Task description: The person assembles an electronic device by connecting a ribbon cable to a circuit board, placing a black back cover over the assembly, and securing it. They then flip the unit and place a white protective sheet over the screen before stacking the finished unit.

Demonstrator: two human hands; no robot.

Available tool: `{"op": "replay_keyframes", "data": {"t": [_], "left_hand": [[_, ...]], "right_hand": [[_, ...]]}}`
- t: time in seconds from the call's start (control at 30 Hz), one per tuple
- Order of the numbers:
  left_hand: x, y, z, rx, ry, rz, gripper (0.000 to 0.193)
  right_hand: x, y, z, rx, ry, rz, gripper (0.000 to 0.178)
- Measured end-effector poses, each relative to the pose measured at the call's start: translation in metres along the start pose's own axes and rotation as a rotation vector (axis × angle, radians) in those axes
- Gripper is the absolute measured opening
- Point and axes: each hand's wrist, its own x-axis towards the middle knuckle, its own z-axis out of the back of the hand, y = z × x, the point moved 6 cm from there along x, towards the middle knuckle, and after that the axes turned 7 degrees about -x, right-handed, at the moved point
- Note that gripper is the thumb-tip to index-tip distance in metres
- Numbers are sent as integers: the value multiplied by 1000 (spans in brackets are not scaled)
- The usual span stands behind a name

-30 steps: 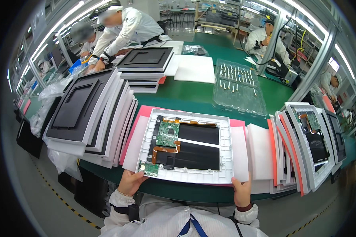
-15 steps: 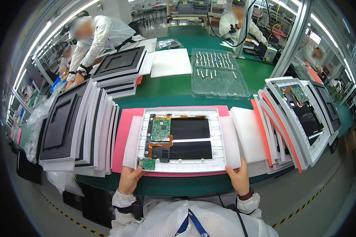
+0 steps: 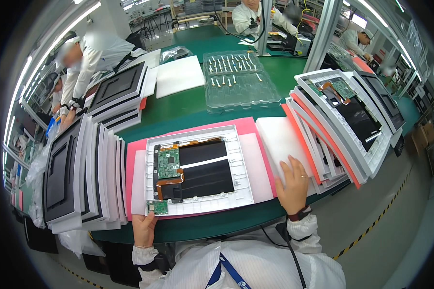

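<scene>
In front of me lies a white rectangular display housing (image 3: 243,180), its open back facing up. Inside it are a green circuit board (image 3: 169,163), an orange flex cable (image 3: 171,182), black panels (image 3: 210,178) and a small green board (image 3: 158,207) at the near left corner. At that corner my left hand (image 3: 143,229) grips the edge, thumb on top and fingers hidden below. My right hand (image 3: 292,188), fingers spread and apart from the housing, is over the near edge of a white foam sheet (image 3: 276,139). Under the housing are a pale foam sheet (image 3: 256,166) and a pink foam sheet (image 3: 248,125).
Stacked black-and-white frames (image 3: 65,168) stand at left, with another stack (image 3: 118,89) behind. Housings with orange foam (image 3: 318,139) lean at right. A clear plastic tray (image 3: 241,91) holds several small white-tipped pieces. Co-workers are busy at far left and across the green table (image 3: 178,108).
My right hand has let go of the housing's near right corner and moved to the foam sheet at right, fingers opening. My left hand keeps its grip. The view has shifted and tilted.
</scene>
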Motion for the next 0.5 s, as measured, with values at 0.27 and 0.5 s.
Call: {"op": "replay_keyframes", "data": {"t": [0.27,0.5], "left_hand": [[0,1,11,151,-26,-44,58],[1,1,13,191,-22,-53,58]], "right_hand": [[-16,-7,-36,-127,120,30,38],[-8,-20,-29,-97,50,-25,39]]}}
